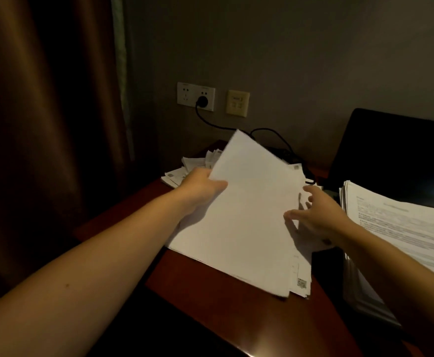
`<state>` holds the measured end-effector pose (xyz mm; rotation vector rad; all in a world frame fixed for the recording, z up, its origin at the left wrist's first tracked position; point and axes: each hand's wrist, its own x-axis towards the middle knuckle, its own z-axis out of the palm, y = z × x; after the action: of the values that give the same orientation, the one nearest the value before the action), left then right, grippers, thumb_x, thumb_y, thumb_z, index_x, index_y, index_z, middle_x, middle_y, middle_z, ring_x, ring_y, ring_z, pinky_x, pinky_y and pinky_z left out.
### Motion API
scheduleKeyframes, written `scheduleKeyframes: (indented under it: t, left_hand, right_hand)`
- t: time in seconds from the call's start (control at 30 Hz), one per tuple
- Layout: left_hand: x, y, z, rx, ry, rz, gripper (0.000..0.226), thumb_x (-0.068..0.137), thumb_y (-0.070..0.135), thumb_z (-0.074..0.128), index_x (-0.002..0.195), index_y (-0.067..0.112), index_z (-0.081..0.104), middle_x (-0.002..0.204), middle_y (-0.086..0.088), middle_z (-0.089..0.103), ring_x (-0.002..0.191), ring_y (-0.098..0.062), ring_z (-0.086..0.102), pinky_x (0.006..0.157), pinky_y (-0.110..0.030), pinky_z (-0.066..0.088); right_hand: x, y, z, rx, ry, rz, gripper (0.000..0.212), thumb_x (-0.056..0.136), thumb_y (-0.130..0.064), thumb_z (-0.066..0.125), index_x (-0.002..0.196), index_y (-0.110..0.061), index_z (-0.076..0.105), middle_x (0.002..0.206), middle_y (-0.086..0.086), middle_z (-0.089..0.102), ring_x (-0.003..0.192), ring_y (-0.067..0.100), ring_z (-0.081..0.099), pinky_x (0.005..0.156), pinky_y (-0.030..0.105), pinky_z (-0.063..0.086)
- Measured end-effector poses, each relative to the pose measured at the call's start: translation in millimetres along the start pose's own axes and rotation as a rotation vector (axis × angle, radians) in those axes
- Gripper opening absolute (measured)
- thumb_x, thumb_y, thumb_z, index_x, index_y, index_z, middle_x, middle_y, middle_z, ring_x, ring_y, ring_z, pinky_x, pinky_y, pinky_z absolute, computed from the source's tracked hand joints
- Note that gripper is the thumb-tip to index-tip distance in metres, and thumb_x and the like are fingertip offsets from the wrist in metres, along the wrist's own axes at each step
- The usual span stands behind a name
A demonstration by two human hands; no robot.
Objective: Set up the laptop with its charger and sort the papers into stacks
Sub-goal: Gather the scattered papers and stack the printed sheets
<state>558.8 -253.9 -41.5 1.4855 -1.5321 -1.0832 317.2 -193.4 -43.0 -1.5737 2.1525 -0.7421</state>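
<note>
From where I stand, the left hand (200, 186) pinches the left edge of a thick sheaf of white papers (249, 215), thumb on top, and holds it tilted up off the desk (210, 300). The right hand (318, 217) has its fingers (311, 189) spread over the sheaf's right edge and grips nothing.

I think the main risk is that one-sided pinch. Down at the corner farthest from the thumb the sheets already fan out, so a quick tilt could let the lower ones slide onto the desk. Just beyond the left knuckles lies a loose pile of smaller papers (185, 171), and anything dropped there would mix with it. The far tip of the sheaf sits close to the charger cable (210, 122), and a sweep could snag it. Right beside the right wrist, a printed stack (403, 222) rests on the laptop (391, 150), where a nudge from the forearm might shift it.

The left fingers are hidden under the paper. I cannot tell whether the right fingertips touch the sheet or hover. The plug (201, 101) sits in the wall socket, but the sheaf hides where the cable ends, and the printed stack covers the laptop's base. The room is dim.
</note>
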Motion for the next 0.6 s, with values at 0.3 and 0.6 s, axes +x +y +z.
scheduleKeyframes:
  t: [0.3, 0.6]
  left_hand:
    - [-6, 2, -6, -0.322, -0.044, 0.043, 0.032, 0.091, 0.027, 0.074, 0.120, 0.017, 0.067, 0.111, 0.002, 0.071, 0.103, -0.019, 0.067, 0.086, -0.032, 0.054]
    - [-2, -10, 31, 0.378, -0.028, 0.153, 0.043, 0.080, 0.050, 0.063, 0.116, 0.027, 0.065, 0.115, 0.001, 0.065, 0.110, -0.025, 0.059, 0.092, -0.043, 0.054]
  right_hand:
    - [1, -14, -2, 0.517, 0.062, 0.012, 0.052, 0.080, -0.034, 0.080, 0.123, -0.011, 0.060, 0.108, 0.000, 0.067, 0.100, 0.023, 0.064, 0.075, 0.033, 0.052]
    - [-4, 8, 1, 0.608, 0.133, 0.196, 0.033, 0.081, -0.008, 0.078, 0.108, -0.013, 0.060, 0.099, 0.007, 0.063, 0.086, 0.026, 0.059, 0.076, 0.040, 0.053]
